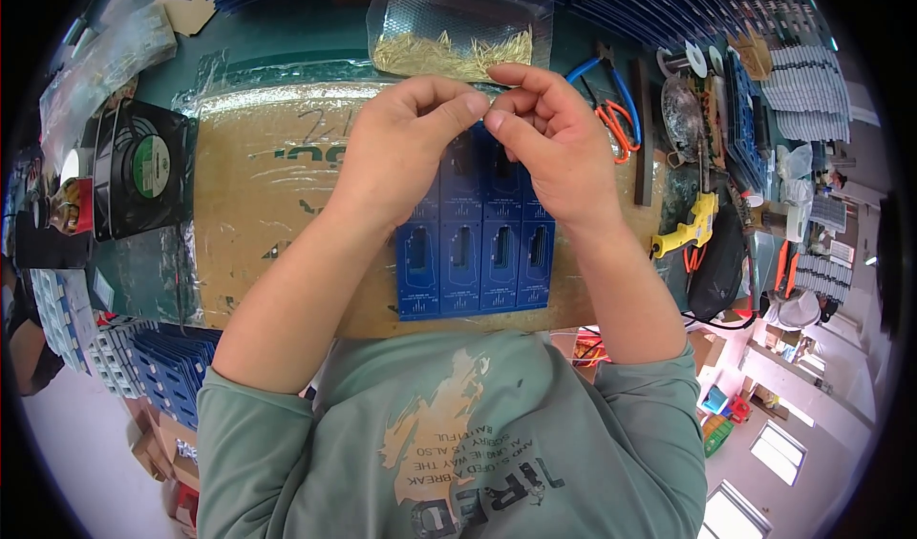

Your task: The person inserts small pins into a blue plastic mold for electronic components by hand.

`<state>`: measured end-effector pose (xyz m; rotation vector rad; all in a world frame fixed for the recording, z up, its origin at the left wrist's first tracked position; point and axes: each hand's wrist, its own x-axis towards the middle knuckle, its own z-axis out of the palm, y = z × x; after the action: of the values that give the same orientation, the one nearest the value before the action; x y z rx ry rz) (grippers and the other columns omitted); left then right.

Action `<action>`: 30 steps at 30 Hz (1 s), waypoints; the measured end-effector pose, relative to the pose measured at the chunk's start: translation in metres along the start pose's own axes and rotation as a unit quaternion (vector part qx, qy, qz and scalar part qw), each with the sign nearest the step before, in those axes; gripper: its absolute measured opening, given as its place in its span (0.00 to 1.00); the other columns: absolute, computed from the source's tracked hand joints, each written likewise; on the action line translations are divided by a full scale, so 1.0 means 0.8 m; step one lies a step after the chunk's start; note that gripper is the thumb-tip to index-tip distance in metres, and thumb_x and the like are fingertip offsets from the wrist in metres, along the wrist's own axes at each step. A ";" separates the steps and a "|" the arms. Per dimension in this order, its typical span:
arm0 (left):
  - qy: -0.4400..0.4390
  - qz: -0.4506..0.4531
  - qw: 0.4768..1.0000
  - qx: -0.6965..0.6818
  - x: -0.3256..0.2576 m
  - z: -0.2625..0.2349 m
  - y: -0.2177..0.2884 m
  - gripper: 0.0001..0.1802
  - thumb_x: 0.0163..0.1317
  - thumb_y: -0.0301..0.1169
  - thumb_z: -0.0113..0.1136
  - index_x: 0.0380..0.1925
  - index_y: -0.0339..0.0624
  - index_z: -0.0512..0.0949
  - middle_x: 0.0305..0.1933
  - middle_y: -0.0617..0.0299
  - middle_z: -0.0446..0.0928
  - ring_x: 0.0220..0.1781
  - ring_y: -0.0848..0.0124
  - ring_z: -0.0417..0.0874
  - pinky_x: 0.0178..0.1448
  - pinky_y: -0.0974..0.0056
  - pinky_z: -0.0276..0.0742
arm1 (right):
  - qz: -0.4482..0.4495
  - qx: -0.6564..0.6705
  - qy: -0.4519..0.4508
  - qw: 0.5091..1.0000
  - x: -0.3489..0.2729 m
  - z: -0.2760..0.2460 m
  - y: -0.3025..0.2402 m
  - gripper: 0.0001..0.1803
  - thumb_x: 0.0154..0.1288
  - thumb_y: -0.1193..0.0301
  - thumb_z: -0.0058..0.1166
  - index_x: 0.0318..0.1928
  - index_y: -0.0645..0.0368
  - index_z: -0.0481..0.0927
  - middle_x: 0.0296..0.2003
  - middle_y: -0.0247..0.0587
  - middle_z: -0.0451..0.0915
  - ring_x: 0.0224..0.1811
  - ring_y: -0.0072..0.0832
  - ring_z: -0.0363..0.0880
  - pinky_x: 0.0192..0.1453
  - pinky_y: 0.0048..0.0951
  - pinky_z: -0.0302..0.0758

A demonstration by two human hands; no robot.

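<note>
Both hands meet over the blue circuit-board panel (480, 267)

The panel lies on a flattened brown cardboard sheet (258, 195), in front of the person's torso. It shows four side-by-side columns, each with a long slot and fine white markings; the hands hide part of its far end.

The left hand (406, 152) and the right hand (564, 152) come together above that far end, fingertips just beside each other. On each, thumb and forefinger draw in to a narrow grip; whether they close fully, or pinch something small, cannot be told from this angle.

Just beyond the fingers stands a clear plastic tray (458, 9) with thin golden pins (430, 57) heaped along its near side. To its right lie blue-handled pliers (626, 90) and an orange-handled tool (622, 136), with a dark bar (643, 157) next to them. Farther right is a yellow tool (702, 219).

A black fan (115, 181) stands left of the cardboard. Rows of blue boards (707, 9) fill the far right of the green work surface (287, 28).
</note>
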<state>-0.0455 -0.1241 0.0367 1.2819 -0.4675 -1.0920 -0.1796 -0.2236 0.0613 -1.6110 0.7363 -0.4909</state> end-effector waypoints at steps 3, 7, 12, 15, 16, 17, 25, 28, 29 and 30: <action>0.004 0.001 1.000 0.008 0.001 0.000 0.001 0.11 0.65 0.34 0.65 0.39 0.35 0.83 0.32 0.68 0.79 0.32 0.81 0.73 0.37 0.72 0.69 | 0.002 0.007 -0.016 1.000 0.000 -0.004 0.002 0.19 0.64 0.75 0.59 0.56 0.63 0.77 0.35 0.27 0.79 0.34 0.12 0.75 0.41 0.16 0.74; 0.054 0.012 0.998 0.007 0.002 0.001 0.003 0.13 0.65 0.35 0.65 0.40 0.35 0.83 0.28 0.71 0.76 0.27 0.82 0.69 0.32 0.73 0.66 | 0.013 -0.030 -0.023 0.999 -0.003 -0.009 0.008 0.17 0.64 0.74 0.59 0.54 0.62 0.79 0.35 0.30 0.81 0.34 0.14 0.77 0.41 0.18 0.75; 0.086 0.026 0.993 -0.081 0.006 0.002 0.006 0.10 0.66 0.31 0.65 0.40 0.36 0.79 0.24 0.72 0.68 0.24 0.83 0.64 0.27 0.76 0.58 | 0.077 -0.121 -0.055 0.988 -0.009 -0.002 0.016 0.10 0.64 0.70 0.58 0.44 0.62 0.84 0.36 0.38 0.85 0.35 0.24 0.82 0.43 0.26 0.78; 0.080 0.028 0.992 -0.096 0.006 0.000 0.004 0.10 0.66 0.31 0.65 0.40 0.35 0.79 0.24 0.72 0.68 0.25 0.83 0.64 0.27 0.75 0.58 | 0.084 -0.167 -0.072 0.980 -0.012 0.004 0.007 0.09 0.64 0.69 0.58 0.42 0.59 0.84 0.36 0.41 0.85 0.37 0.31 0.83 0.44 0.30 0.78; 0.076 0.027 0.992 -0.098 0.006 -0.001 0.004 0.10 0.66 0.31 0.65 0.40 0.35 0.79 0.24 0.72 0.69 0.25 0.83 0.64 0.27 0.75 0.58 | 0.084 -0.167 -0.073 0.980 -0.012 0.005 0.009 0.09 0.64 0.69 0.58 0.42 0.59 0.84 0.36 0.41 0.85 0.37 0.31 0.83 0.44 0.30 0.78; 0.076 0.027 0.992 -0.098 0.006 -0.001 0.004 0.10 0.66 0.31 0.65 0.40 0.35 0.79 0.24 0.72 0.69 0.25 0.83 0.64 0.27 0.75 0.58 | 0.005 -0.230 -0.072 0.970 -0.012 0.006 0.013 0.09 0.64 0.69 0.59 0.41 0.58 0.85 0.36 0.42 0.84 0.38 0.35 0.83 0.44 0.32 0.78; 0.071 0.030 0.992 -0.096 0.005 0.001 0.005 0.09 0.66 0.31 0.65 0.39 0.36 0.79 0.24 0.73 0.68 0.25 0.83 0.64 0.27 0.75 0.58 | -0.127 -0.328 -0.071 0.933 -0.013 0.011 0.022 0.07 0.65 0.68 0.58 0.39 0.55 0.85 0.37 0.43 0.80 0.39 0.45 0.81 0.43 0.41 0.78; 0.069 0.027 0.992 -0.098 0.004 0.002 0.007 0.09 0.66 0.31 0.65 0.39 0.36 0.79 0.24 0.73 0.68 0.25 0.83 0.64 0.27 0.75 0.58 | -0.129 -0.338 -0.067 0.930 -0.013 0.012 0.022 0.07 0.65 0.68 0.57 0.39 0.54 0.84 0.38 0.43 0.80 0.40 0.46 0.81 0.43 0.41 0.77; 0.069 0.027 0.992 -0.099 0.004 0.002 0.006 0.09 0.66 0.31 0.65 0.39 0.36 0.79 0.24 0.73 0.68 0.25 0.83 0.64 0.27 0.75 0.58 | -0.130 -0.340 -0.068 0.929 -0.014 0.012 0.021 0.06 0.65 0.68 0.57 0.39 0.54 0.84 0.38 0.43 0.80 0.40 0.46 0.81 0.43 0.41 0.78; 0.068 0.028 0.992 -0.100 0.005 0.001 0.006 0.09 0.66 0.31 0.65 0.39 0.36 0.79 0.24 0.73 0.68 0.25 0.83 0.64 0.27 0.75 0.58 | -0.131 -0.341 -0.068 0.928 -0.014 0.013 0.022 0.06 0.65 0.68 0.57 0.39 0.54 0.84 0.38 0.43 0.80 0.40 0.46 0.81 0.43 0.42 0.78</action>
<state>-0.0430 -0.1283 0.0402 1.1500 -0.2827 -0.9717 -0.1838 -0.2093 0.0436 -2.3924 0.6181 -0.3171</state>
